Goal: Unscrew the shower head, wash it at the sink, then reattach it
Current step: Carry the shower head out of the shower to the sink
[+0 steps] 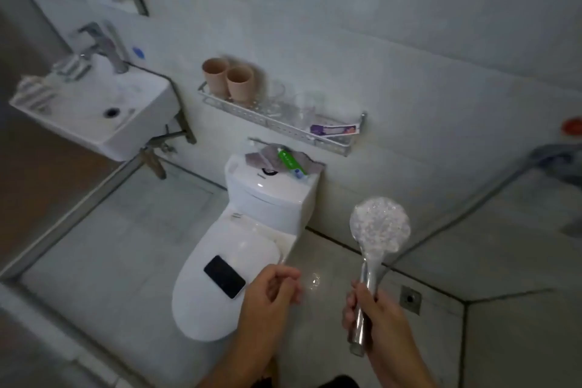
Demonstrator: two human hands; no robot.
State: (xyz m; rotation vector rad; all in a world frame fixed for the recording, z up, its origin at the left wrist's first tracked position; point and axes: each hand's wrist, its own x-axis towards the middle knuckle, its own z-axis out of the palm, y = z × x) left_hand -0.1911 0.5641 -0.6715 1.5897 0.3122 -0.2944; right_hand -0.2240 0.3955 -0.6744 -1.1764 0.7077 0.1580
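Right hand (pixel 370 309) nearest, grip closed round shower head (pixel 379 224) handle low down; round face stands up above grip, detached, over floor. Left hand (pixel 274 288) beside it, fingers loosely curled, holding nothing. Toilet (pixel 239 249) just ahead-left, phone (pixel 224 276) on lid. Bare floor left of toilet. Sink (pixel 94 110) far left on wall, well apart.

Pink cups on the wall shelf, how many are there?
2. Both pink cups stand side by side at the left end of the wall shelf: one at the far left, the other just right of it. Blurred clear glassware sits further right.
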